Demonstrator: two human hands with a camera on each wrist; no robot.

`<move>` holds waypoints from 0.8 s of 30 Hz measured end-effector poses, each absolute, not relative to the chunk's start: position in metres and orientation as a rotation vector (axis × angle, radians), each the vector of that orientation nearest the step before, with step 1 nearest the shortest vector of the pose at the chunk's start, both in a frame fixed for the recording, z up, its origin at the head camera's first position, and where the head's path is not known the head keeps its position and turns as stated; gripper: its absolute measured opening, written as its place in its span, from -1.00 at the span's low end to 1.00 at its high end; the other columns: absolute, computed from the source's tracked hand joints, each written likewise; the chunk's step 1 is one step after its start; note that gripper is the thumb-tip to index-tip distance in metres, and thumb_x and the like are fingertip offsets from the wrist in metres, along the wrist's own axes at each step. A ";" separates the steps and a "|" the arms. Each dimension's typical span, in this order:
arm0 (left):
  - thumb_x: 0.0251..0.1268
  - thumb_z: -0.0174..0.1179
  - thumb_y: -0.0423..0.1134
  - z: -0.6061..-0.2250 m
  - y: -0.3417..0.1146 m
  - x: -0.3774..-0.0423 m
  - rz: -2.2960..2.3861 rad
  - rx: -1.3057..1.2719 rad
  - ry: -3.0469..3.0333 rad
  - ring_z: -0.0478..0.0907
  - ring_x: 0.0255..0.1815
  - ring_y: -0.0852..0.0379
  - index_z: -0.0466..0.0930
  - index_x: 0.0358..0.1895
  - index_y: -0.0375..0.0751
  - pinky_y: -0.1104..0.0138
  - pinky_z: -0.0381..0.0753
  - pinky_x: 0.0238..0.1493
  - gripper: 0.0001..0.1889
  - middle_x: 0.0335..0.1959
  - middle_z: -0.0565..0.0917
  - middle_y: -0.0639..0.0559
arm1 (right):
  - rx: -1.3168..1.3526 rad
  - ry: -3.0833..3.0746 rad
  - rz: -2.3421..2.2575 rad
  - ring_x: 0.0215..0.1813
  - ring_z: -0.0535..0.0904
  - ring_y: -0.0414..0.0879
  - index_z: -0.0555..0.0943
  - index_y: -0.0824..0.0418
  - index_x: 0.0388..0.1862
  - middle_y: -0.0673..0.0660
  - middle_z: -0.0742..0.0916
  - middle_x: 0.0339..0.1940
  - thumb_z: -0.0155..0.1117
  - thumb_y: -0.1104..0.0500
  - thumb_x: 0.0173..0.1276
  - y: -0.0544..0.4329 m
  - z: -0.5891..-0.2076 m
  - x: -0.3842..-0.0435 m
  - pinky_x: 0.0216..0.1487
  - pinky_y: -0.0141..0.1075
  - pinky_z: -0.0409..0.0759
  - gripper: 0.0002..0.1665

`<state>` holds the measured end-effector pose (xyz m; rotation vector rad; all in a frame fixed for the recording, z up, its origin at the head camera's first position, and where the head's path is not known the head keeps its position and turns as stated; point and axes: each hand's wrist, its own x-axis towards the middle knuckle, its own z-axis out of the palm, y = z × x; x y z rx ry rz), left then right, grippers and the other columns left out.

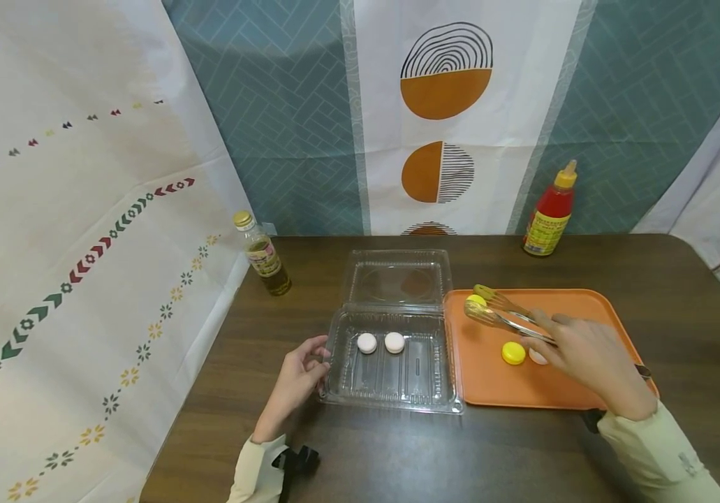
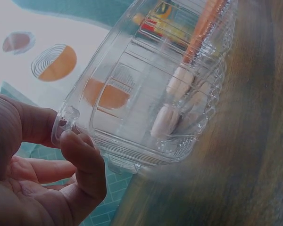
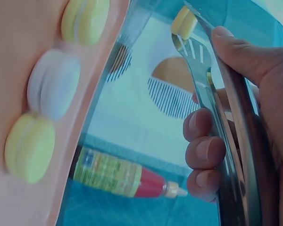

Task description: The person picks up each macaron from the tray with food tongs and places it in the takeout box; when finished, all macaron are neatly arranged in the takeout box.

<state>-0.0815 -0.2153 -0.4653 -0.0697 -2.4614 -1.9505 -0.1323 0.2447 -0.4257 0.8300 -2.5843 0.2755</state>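
My left hand (image 1: 299, 377) pinches the rim of a clear plastic clamshell box (image 2: 108, 94) at its left side, between thumb and finger. The box lies with its lid (image 1: 397, 279) folded back; inside its base sit two white macarons (image 1: 367, 343) side by side. Over the orange tray (image 1: 485, 388), my right hand (image 1: 592, 360) grips metal tongs (image 3: 236, 99). Between the tong tips is a yellow macaron (image 3: 184, 22). Below the tongs, another yellow macaron (image 1: 513, 353) and a white macaron (image 3: 53, 84) lie on the tray; the right wrist view shows a further yellow one (image 3: 30, 147).
Back left on the brown table (image 1: 221, 391) stands an oil bottle (image 1: 265, 258) with a yellow cap. A red sauce bottle (image 1: 549, 213) stands behind the tray. Patterned cloth (image 1: 284, 126) hangs along the table's back edge. The tray's left edge adjoins the box.
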 end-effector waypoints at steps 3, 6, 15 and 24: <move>0.21 0.08 -0.69 -0.466 -0.215 -0.081 -1.954 -0.067 -2.456 0.39 -0.68 0.19 0.39 0.28 -0.62 0.36 0.44 -0.66 -0.49 -0.16 0.58 -0.29 | 0.853 -2.615 0.260 -0.69 0.17 -0.28 0.64 0.17 0.08 -0.16 0.32 -0.69 0.51 -0.12 0.19 0.237 -0.425 -0.133 -0.70 -0.35 0.15 -0.42; 0.22 0.09 -0.69 -0.466 -0.215 -0.081 -1.959 -0.065 -2.454 0.39 -0.68 0.18 0.40 0.28 -0.61 0.35 0.45 -0.66 -0.50 -0.16 0.58 -0.28 | 0.872 -2.655 0.258 -0.70 0.17 -0.27 0.64 0.17 0.06 -0.16 0.34 -0.69 0.51 -0.14 0.19 0.229 -0.425 -0.134 -0.70 -0.35 0.16 -0.42; 0.23 0.09 -0.68 -0.466 -0.215 -0.081 -1.949 -0.061 -2.461 0.40 -0.66 0.18 0.40 0.29 -0.59 0.36 0.45 -0.65 -0.50 -0.16 0.57 -0.28 | 0.904 -2.745 0.282 -0.70 0.19 -0.26 0.67 0.22 0.07 -0.14 0.37 -0.68 0.51 -0.14 0.19 0.210 -0.426 -0.134 -0.67 -0.36 0.19 -0.40; 0.24 0.08 -0.68 -0.466 -0.215 -0.081 -1.949 -0.075 -2.462 0.39 -0.68 0.18 0.39 0.28 -0.61 0.37 0.45 -0.66 -0.51 -0.16 0.57 -0.29 | 0.991 -2.754 0.332 -0.72 0.15 -0.29 0.67 0.30 0.17 0.06 0.67 -0.47 0.47 -0.10 0.26 0.200 -0.428 -0.137 -0.70 -0.37 0.18 -0.36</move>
